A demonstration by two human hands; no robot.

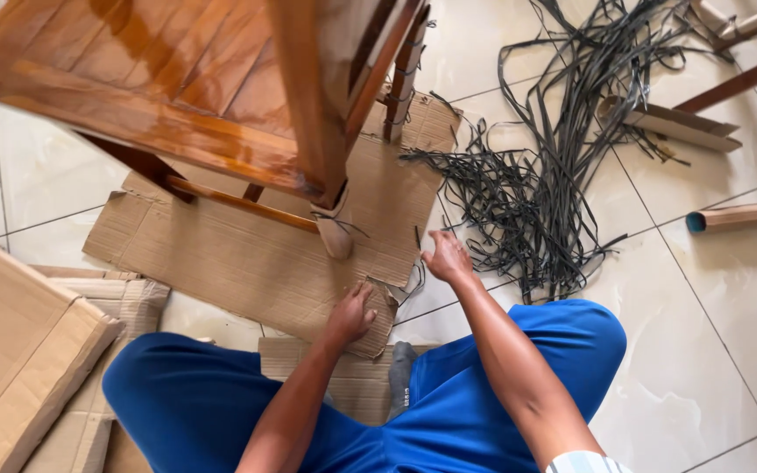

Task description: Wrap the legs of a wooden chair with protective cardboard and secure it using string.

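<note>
- We see our left hand (350, 314) pressed down on the near edge of a flattened cardboard sheet (247, 254) on the tiled floor (729, 350); its fingers are curled in narrow against the cardboard, close by a torn, ragged corner.
- Our right hand (447, 257) lies just to the right, at the sheet's right edge; its fingers look bunched narrow around something thin there, but we cannot tell for sure what they hold.
- A few loose black strands trail between the two hands, at the torn corner.
- The sheet spreads out to the far left of the hands, under a glossy wooden chair (177, 79) that fills the far left of the view.
- One chair leg (335, 229), its foot wrapped in cardboard scrap, stands on the sheet just beyond the hands.
- To the far right a tangled heap of black plastic straps (527, 193) sprawls over the tiles, its nearest strands just beside our right hand.
- Beyond the straps, at the far right, lie cardboard corner pieces (676, 123) and a cardboard tube (738, 215).
- At the near left lie folded cardboard boxes (19, 350), stacked flat.
- Our knees in blue trousers (449, 403) fill the near edge, with another cardboard piece beneath them.
</note>
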